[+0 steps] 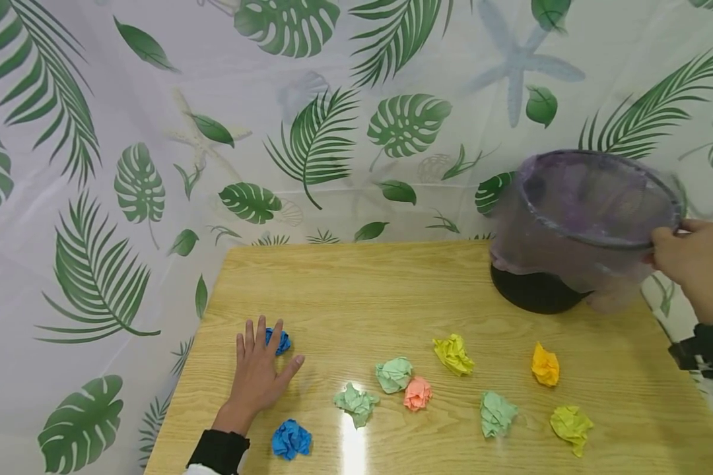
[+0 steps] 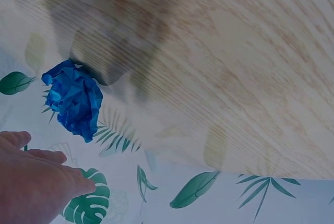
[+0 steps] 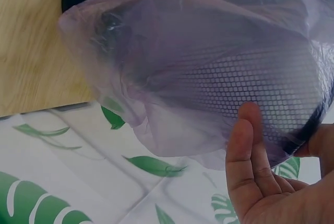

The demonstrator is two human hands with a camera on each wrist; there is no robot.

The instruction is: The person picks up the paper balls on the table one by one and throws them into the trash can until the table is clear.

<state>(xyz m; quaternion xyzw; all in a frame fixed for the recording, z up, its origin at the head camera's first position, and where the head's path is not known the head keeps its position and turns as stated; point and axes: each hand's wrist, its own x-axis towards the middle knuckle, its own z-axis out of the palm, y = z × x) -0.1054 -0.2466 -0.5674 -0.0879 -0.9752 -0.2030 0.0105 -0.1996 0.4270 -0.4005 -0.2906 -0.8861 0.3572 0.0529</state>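
The black mesh bin (image 1: pixel 535 290) stands at the table's far right end, a thin purple bag (image 1: pixel 558 244) draped over its sides. Its open mouth faces up; its long axis runs from the rim down and leftward to the base, so it looks tilted to me, though blur hides whether the base fully rests on the table (image 1: pixel 356 284). The right hand (image 1: pixel 701 267) is the nearer by far, its fingers and thumb pinching the rim, with the bin's body to their left. Well apart, the left hand (image 1: pixel 257 376) spreads its fingers wide, holding nothing; a blue paper ball (image 1: pixel 283 342), roundish with no clear long axis, lies just beside the index finger, towards the thumb side. Between the hands lie more crumpled balls, among them a pink one (image 1: pixel 418 394) and an orange one (image 1: pixel 544 365).
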